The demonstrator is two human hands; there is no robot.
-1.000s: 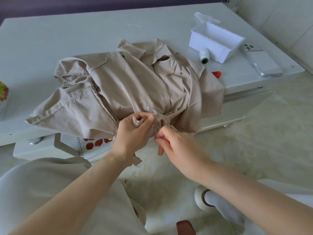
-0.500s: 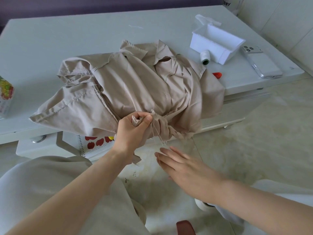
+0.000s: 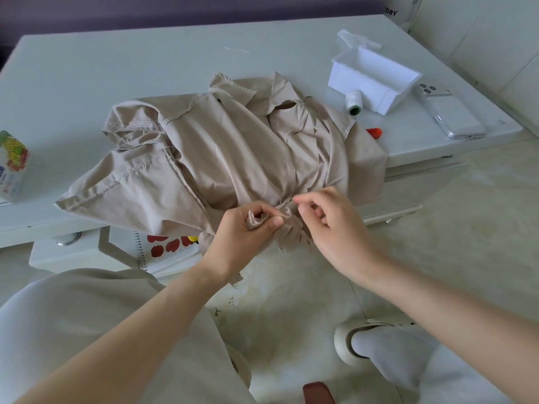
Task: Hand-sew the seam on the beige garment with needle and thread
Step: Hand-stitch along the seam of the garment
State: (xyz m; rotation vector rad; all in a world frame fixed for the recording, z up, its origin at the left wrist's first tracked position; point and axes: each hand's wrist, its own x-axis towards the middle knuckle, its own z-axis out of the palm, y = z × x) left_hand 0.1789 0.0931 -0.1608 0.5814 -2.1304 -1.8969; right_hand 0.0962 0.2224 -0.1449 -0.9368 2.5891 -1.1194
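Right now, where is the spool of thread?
In the head view the thread spool lies on the white table at the right, beside the near-left corner of the white plastic box, just beyond the beige garment's right edge.

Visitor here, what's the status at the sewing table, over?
Left hand grips the garment's bunched edge. Right hand pinches the same edge just beside it; needle too small to see. Nothing in the way.

- You have a single wide-angle view, worn on your head.
- It faces forward and down, across the table [image 3: 116,68] from its near edge to its far edge.
- It sits close: the floor [image 3: 437,243] beneath you shows too.
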